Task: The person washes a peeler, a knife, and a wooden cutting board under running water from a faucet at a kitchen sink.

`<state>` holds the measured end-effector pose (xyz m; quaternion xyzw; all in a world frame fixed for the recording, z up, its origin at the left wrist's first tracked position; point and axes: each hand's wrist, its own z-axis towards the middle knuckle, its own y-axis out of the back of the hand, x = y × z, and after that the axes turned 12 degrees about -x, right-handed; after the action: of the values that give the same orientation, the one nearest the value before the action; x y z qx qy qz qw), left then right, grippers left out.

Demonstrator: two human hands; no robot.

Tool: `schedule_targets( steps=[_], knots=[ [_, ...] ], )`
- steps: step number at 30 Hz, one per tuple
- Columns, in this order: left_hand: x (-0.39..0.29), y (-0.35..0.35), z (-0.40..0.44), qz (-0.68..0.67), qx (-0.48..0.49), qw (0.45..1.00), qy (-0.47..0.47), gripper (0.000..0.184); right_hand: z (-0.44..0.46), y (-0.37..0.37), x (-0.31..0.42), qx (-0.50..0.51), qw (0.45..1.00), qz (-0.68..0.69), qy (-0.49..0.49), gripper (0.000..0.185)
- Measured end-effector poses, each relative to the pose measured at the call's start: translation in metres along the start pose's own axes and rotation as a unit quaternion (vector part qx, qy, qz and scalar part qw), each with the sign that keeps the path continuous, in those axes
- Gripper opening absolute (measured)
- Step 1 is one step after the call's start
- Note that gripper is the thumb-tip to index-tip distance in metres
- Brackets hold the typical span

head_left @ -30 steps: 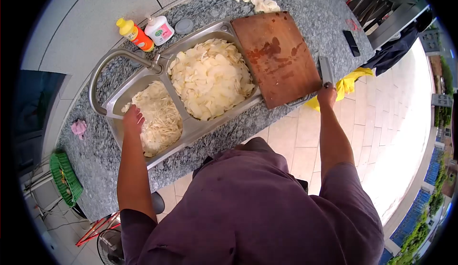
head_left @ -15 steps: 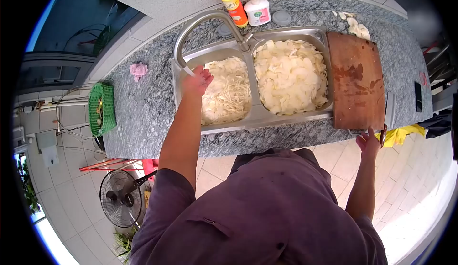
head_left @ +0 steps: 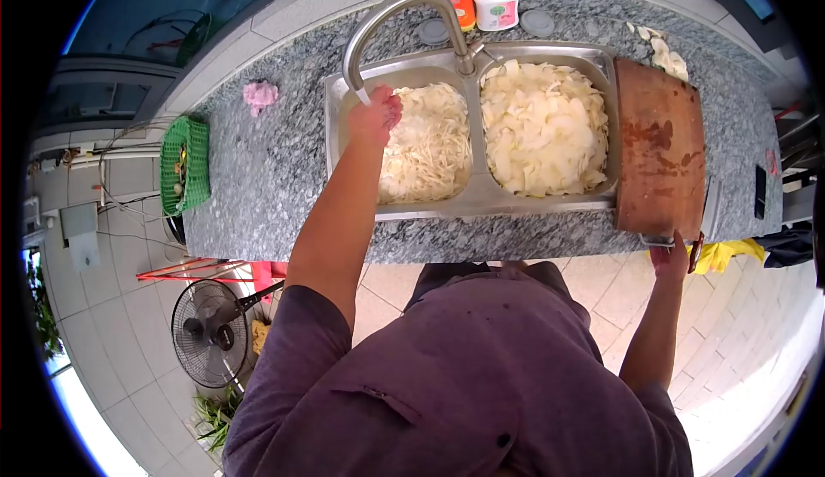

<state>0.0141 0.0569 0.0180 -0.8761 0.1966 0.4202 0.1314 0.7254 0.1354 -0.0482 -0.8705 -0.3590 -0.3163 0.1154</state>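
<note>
My left hand (head_left: 378,114) is under the spout of the steel faucet (head_left: 404,0), over the left sink basin. Its fingers are loosely bent and hold nothing that I can see. Pale shredded strips (head_left: 425,155) lie in that basin, just right of the hand. Thin, wide pale slices (head_left: 546,129) fill the other basin. My right hand (head_left: 670,259) is at the near edge of a wooden cutting board (head_left: 657,150), by its metal handle (head_left: 656,241). Its fingers seem closed on the board's edge, partly hidden. Beside it is a dark reddish-brown handle (head_left: 696,252).
Behind the sink stand a yellow-and-orange bottle (head_left: 460,0) and a white pump bottle (head_left: 497,4). A pink cloth (head_left: 260,97) and a green basket (head_left: 185,165) are to the left. A phone (head_left: 760,192) lies far right. A fan (head_left: 209,333) stands on the floor.
The whole view has shifted, so the counter appears farther right and higher. My left hand stays at the faucet and my right hand at the board's near edge.
</note>
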Motion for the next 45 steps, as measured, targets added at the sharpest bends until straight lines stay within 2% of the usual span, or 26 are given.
schedule_targets(
  steps=[3, 10, 11, 14, 17, 20, 21, 22, 24, 26, 30, 33, 34, 35, 38, 39, 42, 44, 45],
  knots=[
    [0.004, -0.006, -0.005, 0.102, -0.059, 0.993, -0.031, 0.018, 0.003, -0.002, -0.001, -0.006, 0.999, 0.024, -0.034, 0.032],
    [0.031, 0.001, 0.011, 0.029, -0.071, 0.997, -0.002, 0.024, -0.025, -0.006, -0.004, 0.023, 0.992, 0.101, -0.077, 0.025],
    [0.032, 0.002, 0.012, 0.035, -0.068, 0.997, -0.009, 0.026, -0.029, -0.009, -0.003, 0.052, 0.99, 0.113, -0.068, 0.028],
    [0.023, -0.005, 0.0, 0.089, -0.076, 0.993, -0.011, 0.035, -0.102, -0.032, -0.001, -0.003, 0.996, 0.089, 0.016, 0.03],
    [0.017, -0.009, -0.005, 0.123, -0.069, 0.99, -0.012, 0.044, -0.113, -0.027, -0.004, 0.128, 0.977, 0.143, 0.097, 0.029],
    [0.024, -0.002, -0.006, 0.084, -0.058, 0.995, -0.003, 0.05, -0.136, -0.028, 0.006, 0.123, 0.966, 0.171, 0.149, 0.026],
    [0.03, -0.005, -0.005, 0.059, -0.048, 0.997, 0.005, 0.051, -0.16, -0.032, 0.011, 0.112, 0.964, 0.185, 0.156, 0.026],
    [0.035, -0.004, 0.003, 0.037, -0.037, 0.998, 0.043, 0.052, -0.153, -0.021, 0.015, 0.15, 0.956, 0.206, 0.147, 0.023],
    [0.048, -0.011, 0.002, 0.038, -0.034, 0.995, 0.083, 0.049, -0.152, 0.0, 0.022, 0.175, 0.956, 0.157, 0.177, 0.023],
    [0.068, -0.031, -0.02, 0.066, 0.021, 0.992, 0.105, 0.047, -0.19, -0.003, 0.03, 0.185, 0.952, 0.172, 0.174, 0.025],
    [0.104, -0.07, -0.07, 0.111, 0.156, 0.967, 0.168, 0.046, -0.201, 0.011, 0.038, 0.208, 0.947, 0.145, 0.195, 0.026],
    [0.128, -0.116, -0.119, 0.156, 0.25, 0.937, 0.187, 0.058, -0.23, 0.01, 0.036, 0.193, 0.953, 0.119, 0.204, 0.029],
    [0.134, -0.129, -0.136, 0.165, 0.265, 0.934, 0.175, 0.066, -0.244, 0.009, 0.036, 0.185, 0.955, 0.109, 0.206, 0.03],
    [0.149, -0.143, -0.14, 0.173, 0.271, 0.93, 0.177, 0.078, -0.257, 0.01, 0.036, 0.188, 0.954, 0.086, 0.219, 0.029],
    [0.166, -0.176, -0.161, 0.063, 0.222, 0.943, 0.238, 0.088, -0.286, 0.01, 0.043, 0.175, 0.956, 0.008, 0.236, 0.019],
    [0.169, -0.179, -0.159, -0.007, 0.261, 0.93, 0.258, 0.08, -0.295, 0.005, 0.044, 0.172, 0.958, -0.01, 0.231, 0.013],
    [0.172, -0.172, -0.154, -0.008, 0.179, 0.948, 0.263, 0.068, -0.282, 0.003, 0.047, 0.207, 0.948, -0.07, 0.231, 0.008],
    [0.165, -0.151, -0.146, -0.055, 0.152, 0.953, 0.254, 0.059, -0.28, -0.01, 0.059, 0.234, 0.939, -0.103, 0.23, 0.013],
    [0.158, -0.135, -0.143, -0.075, 0.137, 0.955, 0.252, 0.055, -0.29, -0.026, 0.061, 0.202, 0.947, -0.103, 0.229, 0.017]
  ],
)
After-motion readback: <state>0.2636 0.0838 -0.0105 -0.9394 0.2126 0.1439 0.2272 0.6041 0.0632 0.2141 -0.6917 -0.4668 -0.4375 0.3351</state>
